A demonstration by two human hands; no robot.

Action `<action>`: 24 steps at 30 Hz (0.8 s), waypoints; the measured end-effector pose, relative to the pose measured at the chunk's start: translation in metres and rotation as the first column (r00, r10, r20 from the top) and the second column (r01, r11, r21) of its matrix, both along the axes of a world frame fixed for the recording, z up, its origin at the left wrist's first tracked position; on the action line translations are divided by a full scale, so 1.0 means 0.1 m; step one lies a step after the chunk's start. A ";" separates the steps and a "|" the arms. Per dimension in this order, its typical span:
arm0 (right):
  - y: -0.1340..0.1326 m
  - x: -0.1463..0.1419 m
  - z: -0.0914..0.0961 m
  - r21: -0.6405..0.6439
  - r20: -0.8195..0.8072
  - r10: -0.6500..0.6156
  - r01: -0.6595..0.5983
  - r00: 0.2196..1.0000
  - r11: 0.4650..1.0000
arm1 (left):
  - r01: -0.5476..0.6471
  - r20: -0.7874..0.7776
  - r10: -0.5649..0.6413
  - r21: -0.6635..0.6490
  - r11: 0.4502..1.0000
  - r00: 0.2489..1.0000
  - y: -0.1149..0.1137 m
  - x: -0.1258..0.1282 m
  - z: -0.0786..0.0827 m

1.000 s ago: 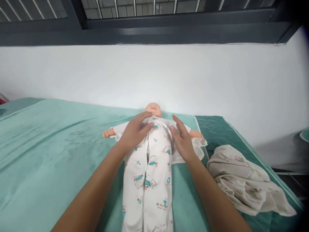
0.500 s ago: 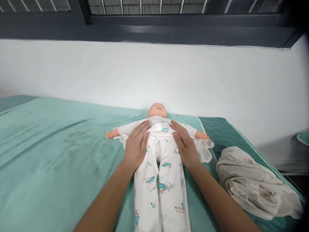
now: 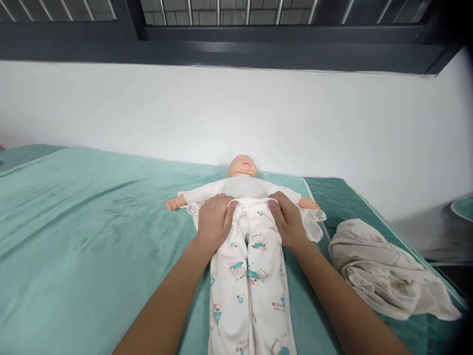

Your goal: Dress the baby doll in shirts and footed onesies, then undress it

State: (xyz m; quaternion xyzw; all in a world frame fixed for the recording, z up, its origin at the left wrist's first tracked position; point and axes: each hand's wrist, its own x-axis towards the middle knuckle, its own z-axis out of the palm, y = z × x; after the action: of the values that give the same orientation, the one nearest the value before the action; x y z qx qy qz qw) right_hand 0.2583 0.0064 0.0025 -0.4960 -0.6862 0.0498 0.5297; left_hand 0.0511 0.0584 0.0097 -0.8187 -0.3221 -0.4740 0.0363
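Note:
A baby doll [image 3: 242, 166] lies on its back with its head by the wall and both arms spread, its torso and sleeves white. Over its lower body lie white baby pants [image 3: 248, 276] printed with bears and houses. My left hand [image 3: 216, 221] is closed on the left side of the waistband, thumb on top. My right hand [image 3: 287, 219] grips the waistband's other side the same way. The band is stretched between them across the doll's belly. Loose white cloth [image 3: 312, 224] spreads from under the doll's arms. The pants' lower ends run out of view.
A crumpled white printed cloth [image 3: 388, 268] lies to the right on a dark green quilted cover [image 3: 325, 190]. Light green bedding [image 3: 111, 236] stretches to the left. Behind the doll's head rises a white wall [image 3: 221, 108], with a dark window frame [image 3: 281, 47] above.
My hands lay flat with fingers stretched over the doll's front; now they are closed on the waistband. The pants' upper edge has come down or folded, showing the doll's plain white chest.

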 end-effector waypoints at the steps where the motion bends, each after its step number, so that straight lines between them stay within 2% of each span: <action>1: 0.01 0.01 0.02 -0.035 0.022 0.053 -0.052 0.998 0.998 | 0.011 -0.009 -0.012 -0.054 0.998 1.000 0.00 0.00 0.01; 3: 0.02 0.03 0.06 -0.070 0.055 0.123 -0.119 0.991 0.990 | 0.041 0.003 -0.041 -0.125 0.991 0.999 0.00 -0.01 0.04; 5: 0.03 0.04 0.08 -0.071 0.087 0.142 -0.136 0.986 0.988 | 0.071 0.020 -0.069 -0.150 0.986 0.997 0.00 -0.01 0.07; 10: 0.05 0.07 0.07 -0.069 0.193 0.081 -0.069 0.978 0.995 | 0.104 -0.015 -0.108 -0.153 0.983 0.994 0.02 -0.01 0.07; 16: -0.01 0.02 0.13 -0.074 0.328 0.036 -0.012 0.944 0.997 | 0.110 -0.134 -0.116 -0.049 0.993 0.984 0.02 0.01 0.05; 20: -0.05 -0.05 0.15 0.010 0.434 -0.003 -0.002 0.901 1.000 | 0.096 -0.198 -0.086 0.041 0.995 0.977 0.01 0.02 0.03; 24: -0.08 -0.06 0.10 0.105 0.538 -0.066 0.011 0.840 0.994 | 0.075 -0.188 -0.065 0.048 0.996 0.980 0.01 0.02 0.00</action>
State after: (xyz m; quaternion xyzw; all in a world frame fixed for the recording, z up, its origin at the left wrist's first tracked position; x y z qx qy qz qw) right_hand 0.2528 -0.0014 0.0121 -0.4774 -0.7991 -0.1363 0.3391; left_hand 0.0534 0.0597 0.0095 -0.8690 -0.2749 -0.4049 0.0722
